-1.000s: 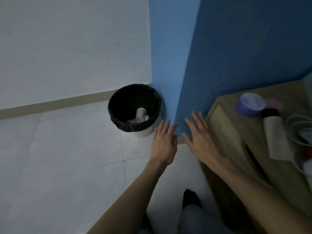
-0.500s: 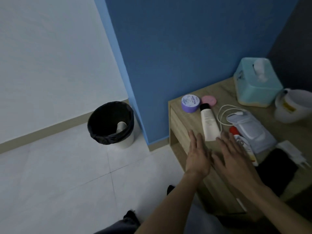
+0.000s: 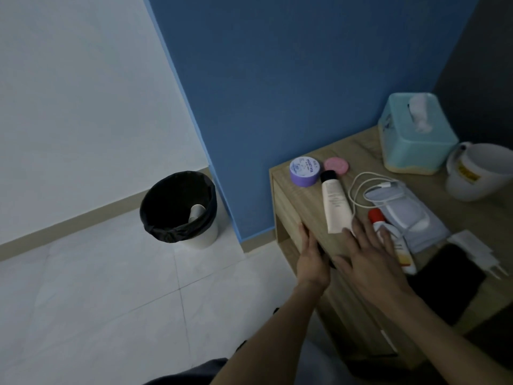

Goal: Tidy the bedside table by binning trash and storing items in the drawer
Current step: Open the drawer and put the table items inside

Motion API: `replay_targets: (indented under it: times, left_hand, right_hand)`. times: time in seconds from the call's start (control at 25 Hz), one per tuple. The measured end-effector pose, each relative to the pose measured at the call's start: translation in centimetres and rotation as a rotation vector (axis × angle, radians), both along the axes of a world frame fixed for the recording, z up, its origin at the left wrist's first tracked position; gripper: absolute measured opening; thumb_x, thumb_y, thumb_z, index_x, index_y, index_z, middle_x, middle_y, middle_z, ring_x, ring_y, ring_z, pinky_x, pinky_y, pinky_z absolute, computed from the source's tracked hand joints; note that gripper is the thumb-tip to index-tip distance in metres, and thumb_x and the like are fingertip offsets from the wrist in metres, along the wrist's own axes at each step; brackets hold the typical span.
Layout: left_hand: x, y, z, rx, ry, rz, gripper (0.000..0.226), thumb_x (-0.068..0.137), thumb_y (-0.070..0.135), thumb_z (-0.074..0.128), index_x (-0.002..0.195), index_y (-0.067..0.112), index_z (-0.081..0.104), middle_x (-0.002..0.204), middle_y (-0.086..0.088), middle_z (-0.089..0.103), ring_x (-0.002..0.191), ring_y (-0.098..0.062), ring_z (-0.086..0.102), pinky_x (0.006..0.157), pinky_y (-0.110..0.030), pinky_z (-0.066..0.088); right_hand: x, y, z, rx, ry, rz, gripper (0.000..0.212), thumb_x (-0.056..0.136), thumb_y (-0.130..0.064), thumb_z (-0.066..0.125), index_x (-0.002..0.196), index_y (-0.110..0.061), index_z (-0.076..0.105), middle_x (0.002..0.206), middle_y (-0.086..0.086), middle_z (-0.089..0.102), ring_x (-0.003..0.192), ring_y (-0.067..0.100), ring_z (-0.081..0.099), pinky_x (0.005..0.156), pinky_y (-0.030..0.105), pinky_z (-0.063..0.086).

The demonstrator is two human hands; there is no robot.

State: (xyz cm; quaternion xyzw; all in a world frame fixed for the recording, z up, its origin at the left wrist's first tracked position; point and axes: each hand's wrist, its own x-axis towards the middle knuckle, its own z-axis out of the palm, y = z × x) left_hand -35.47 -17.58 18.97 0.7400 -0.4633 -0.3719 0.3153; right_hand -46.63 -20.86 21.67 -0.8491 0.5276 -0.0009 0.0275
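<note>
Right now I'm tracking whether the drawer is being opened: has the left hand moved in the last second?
Yes. The left hand has gone right, from over the floor to the front edge of the bedside table.

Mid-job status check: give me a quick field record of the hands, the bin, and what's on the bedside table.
left hand: on front edge of wooden bedside table; grip unclear
right hand: open, over tabletop, by cream black-capped tube
bin: black-lined round bin on floor, white cup inside
on top: purple round tin, pink round lid, teal tissue box
</note>
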Motion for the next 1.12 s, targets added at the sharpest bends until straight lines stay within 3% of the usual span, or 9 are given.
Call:
replay_targets:
  times: [0.08,0.16,0.24,0.32,0.48,0.6,0.76,0.92,1.12]
  left_hand:
    - [-0.4,-0.1,-0.2,0.022,-0.035,-0.032,0.076,0.091,0.011,0.049,0.151,0.019,0.004,0.158,0.003,-0.022,0.125,-0.031,0.050,0.092,-0.037,0.045]
    - [-0.8,-0.3,-0.1,0.036,-0.017,0.009,0.075,0.093,0.019,0.047,0.151,0.019,0.000,0.157,0.005,-0.023,0.129,-0.027,0.047,0.099,-0.037,0.043]
    - [-0.8,-0.4,-0.2,0.019,0.014,0.037,0.076,0.094,0.023,0.047,0.151,0.020,-0.003,0.158,0.007,-0.021,0.143,-0.023,0.025,0.110,-0.038,0.034]
    - [-0.5,-0.9,-0.7,0.027,0.010,0.029,0.076,0.093,0.021,0.048,0.151,0.021,-0.002,0.158,0.006,-0.019,0.148,-0.021,0.001,0.115,-0.037,0.023]
    - [-0.1,-0.9,-0.7,0.074,-0.028,0.062,0.082,0.090,0.014,0.052,0.151,0.020,-0.002,0.158,0.002,-0.021,0.148,-0.024,-0.008,0.116,-0.036,0.018]
    - [0.7,0.2,-0.8,0.082,-0.029,0.076,0.087,0.089,0.010,0.054,0.149,0.014,-0.008,0.158,-0.002,-0.021,0.148,-0.025,-0.001,0.116,-0.034,0.018]
    - [2.5,2.3,-1.0,0.079,-0.025,0.086,0.094,0.085,0.004,0.057,0.149,0.021,-0.011,0.158,0.002,-0.022,0.138,-0.030,0.034,0.105,-0.041,0.044]
    - [4.4,4.4,-1.7,0.061,-0.056,0.083,0.098,0.085,0.018,0.062,0.149,0.030,-0.011,0.159,0.005,-0.017,0.135,-0.029,0.040,0.103,-0.042,0.047]
    - [6.1,6.5,-2.0,0.036,-0.073,0.091,0.100,0.085,0.035,0.064,0.146,0.035,-0.016,0.159,0.006,-0.014,0.134,-0.028,0.041,0.101,-0.047,0.047]
  right_hand:
    - [-0.1,-0.1,-0.2,0.012,0.015,0.002,0.083,0.088,-0.060,0.010,0.115,-0.001,0.062,0.128,0.026,0.057,0.123,0.041,0.050,0.102,0.053,0.022]
    - [-0.2,0.0,-0.2,0.000,0.013,0.011,0.095,0.085,-0.065,-0.003,0.117,-0.002,0.061,0.129,0.025,0.057,0.124,0.040,0.049,0.104,0.053,0.023]
    - [-0.3,0.0,0.0,0.002,0.007,0.008,0.097,0.083,-0.067,-0.004,0.118,-0.004,0.060,0.130,0.023,0.057,0.124,0.039,0.049,0.104,0.054,0.029]
    - [-0.1,0.0,0.2,0.011,0.008,0.009,0.094,0.084,-0.069,0.001,0.118,-0.005,0.060,0.130,0.023,0.057,0.125,0.038,0.049,0.103,0.055,0.032]
    - [-0.1,0.0,0.5,-0.002,0.018,0.000,0.077,0.076,-0.061,0.029,0.118,-0.006,0.061,0.130,0.021,0.058,0.126,0.037,0.048,0.101,0.057,0.037]
    - [-0.1,0.1,0.5,-0.010,0.005,0.009,0.076,0.075,-0.060,0.031,0.116,-0.005,0.062,0.128,0.022,0.058,0.125,0.038,0.049,0.100,0.058,0.037]
    - [-0.1,0.2,1.0,-0.012,-0.004,0.021,0.081,0.075,-0.063,0.025,0.121,-0.007,0.059,0.135,0.020,0.053,0.131,0.037,0.042,0.105,0.057,0.033]
    - [-0.2,0.2,1.3,-0.019,0.046,0.060,0.073,0.087,-0.063,0.029,0.143,-0.017,0.032,0.156,0.011,0.022,0.145,0.027,0.010,0.117,0.049,0.011]
    - [-0.3,0.3,1.4,-0.013,0.060,0.050,0.074,0.086,-0.065,0.023,0.145,-0.020,0.026,0.157,0.008,0.018,0.146,0.025,0.007,0.118,0.046,0.008]
